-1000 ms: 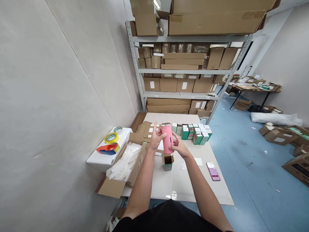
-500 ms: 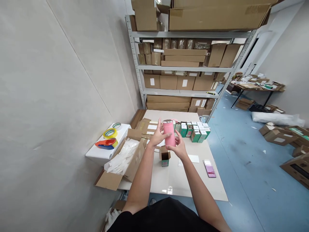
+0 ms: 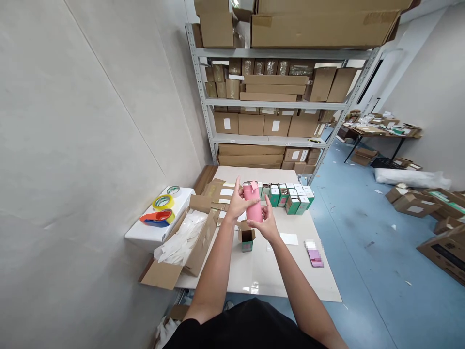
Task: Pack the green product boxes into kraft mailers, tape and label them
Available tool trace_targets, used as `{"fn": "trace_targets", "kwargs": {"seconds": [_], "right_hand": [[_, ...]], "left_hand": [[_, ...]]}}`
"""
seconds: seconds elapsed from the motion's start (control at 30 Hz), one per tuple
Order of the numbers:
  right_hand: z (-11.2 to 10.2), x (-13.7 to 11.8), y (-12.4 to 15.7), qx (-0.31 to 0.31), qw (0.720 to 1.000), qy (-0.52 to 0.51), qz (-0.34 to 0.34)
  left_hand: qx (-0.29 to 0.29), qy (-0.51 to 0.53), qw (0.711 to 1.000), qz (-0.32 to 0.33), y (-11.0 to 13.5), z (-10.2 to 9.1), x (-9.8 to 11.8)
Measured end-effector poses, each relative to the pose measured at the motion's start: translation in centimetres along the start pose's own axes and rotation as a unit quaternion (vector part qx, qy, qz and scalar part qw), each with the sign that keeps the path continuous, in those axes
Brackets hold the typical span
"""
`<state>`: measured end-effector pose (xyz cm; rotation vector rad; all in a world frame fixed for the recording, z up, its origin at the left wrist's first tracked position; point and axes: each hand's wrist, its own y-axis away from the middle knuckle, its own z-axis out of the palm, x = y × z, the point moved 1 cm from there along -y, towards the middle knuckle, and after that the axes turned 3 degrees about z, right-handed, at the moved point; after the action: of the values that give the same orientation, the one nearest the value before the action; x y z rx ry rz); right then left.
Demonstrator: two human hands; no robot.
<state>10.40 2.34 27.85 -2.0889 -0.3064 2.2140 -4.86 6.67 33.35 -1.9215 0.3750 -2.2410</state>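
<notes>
A pink bottle (image 3: 253, 202), probably an insulated flask, is held up over the table between both hands, tilted slightly. On its left side my left hand (image 3: 238, 202) is closed around it, thumb across the front. My right hand (image 3: 267, 220) grips the lower right of the bottle, fingers curled at its side. A small pink tab or strap shows at the bottle's top. Just below stands a small green box (image 3: 247, 242) with its brown flaps raised. Behind the bottle, several green and white boxes (image 3: 292, 198) stand in rows.
To the left, an open carton (image 3: 199, 237) holds white plastic bags. Tape rolls and an orange-blue tape dispenser (image 3: 158, 218) lie on a white box (image 3: 145, 232). A phone (image 3: 315, 257) and white paper (image 3: 288, 239) rest on the table (image 3: 269, 271). A shelf of cartons (image 3: 276, 104) stands behind.
The bottle has turned in my hands, and a pink tab or strap now shows at the front of its top. Both hands still hold it.
</notes>
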Motion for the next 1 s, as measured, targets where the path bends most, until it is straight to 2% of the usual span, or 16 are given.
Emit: {"fn": "trace_targets", "kwargs": {"seconds": [0.07, 0.13, 0.27, 0.33, 0.5, 0.67, 0.73, 0.87, 1.0], "right_hand": [[0.3, 0.0, 0.0, -0.05, 0.998, -0.029, 0.007], [0.5, -0.1, -0.1, -0.068, 0.996, -0.047, 0.017], [1.1, -0.1, -0.4, 0.025, 0.999, 0.005, 0.021], [1.4, 0.1, -0.4, 0.048, 0.999, 0.018, 0.015], [1.8, 0.3, -0.7, -0.01, 0.999, -0.032, 0.004], [1.9, 0.7, -1.1, 0.072, 0.995, 0.064, 0.015], [1.9, 1.0, -1.2, 0.064, 0.995, 0.074, 0.024], [2.0, 1.6, -1.1, 0.003, 0.998, 0.047, 0.028], [1.9, 1.8, -0.9, 0.055, 0.994, 0.088, 0.03]], "left_hand": [[-0.015, 0.027, 1.0, -0.004, 0.1, -0.1, 0.1], [-0.013, 0.041, 0.999, -0.003, 0.2, -0.1, 0.2], [0.041, -0.004, 0.999, -0.003, 0.1, -0.1, 0.3], [0.047, -0.005, 0.999, -0.017, -0.1, -0.1, 0.2], [0.017, 0.059, 0.998, -0.034, -0.3, -0.7, -0.4], [0.054, -0.013, 0.998, -0.02, -0.4, -1.3, -1.2], [0.057, -0.008, 0.998, -0.031, -0.4, -1.6, -1.7], [0.024, 0.045, 0.998, -0.044, -0.4, -2.2, -2.4], [0.033, -0.009, 0.999, -0.036, -0.3, -2.7, -2.4]]}}
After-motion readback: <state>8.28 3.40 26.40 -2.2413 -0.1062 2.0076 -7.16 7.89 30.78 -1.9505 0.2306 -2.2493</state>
